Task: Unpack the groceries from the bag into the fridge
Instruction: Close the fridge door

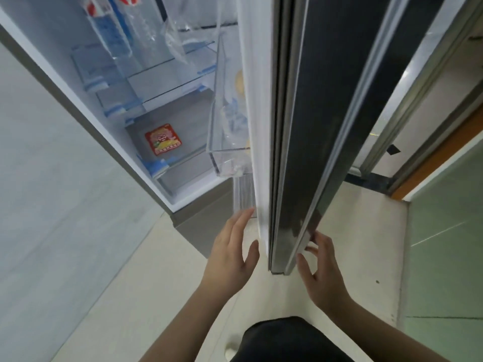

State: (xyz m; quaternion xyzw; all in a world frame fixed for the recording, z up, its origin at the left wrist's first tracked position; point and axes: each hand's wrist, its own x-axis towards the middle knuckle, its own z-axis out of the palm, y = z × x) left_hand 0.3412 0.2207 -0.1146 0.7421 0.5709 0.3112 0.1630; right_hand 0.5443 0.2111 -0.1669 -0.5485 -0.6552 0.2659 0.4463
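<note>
Cream floor tiles (339, 231) spread beneath both hands. Right of the right hand stands a pale green panel (444, 244) with an orange-brown edge strip (439, 152), and a grey wall (39, 178) rises far left.

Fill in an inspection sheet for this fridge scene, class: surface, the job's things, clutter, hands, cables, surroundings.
Surface: pale tiled floor; glass shelves inside the fridge.
Job's things: fridge open, its door seen edge-on; red packet on a low shelf; clear-wrapped packages higher up; items in the door bin, too blurred to name. No grocery bag in view.
Clutter: nothing seen.
Hands: left hand open, empty, beside the door's inner edge; right hand open, fingertips at the door's outer edge.
Cables: nothing seen.
Surroundings: grey wall left; sliding-door frame and green panel right.
</note>
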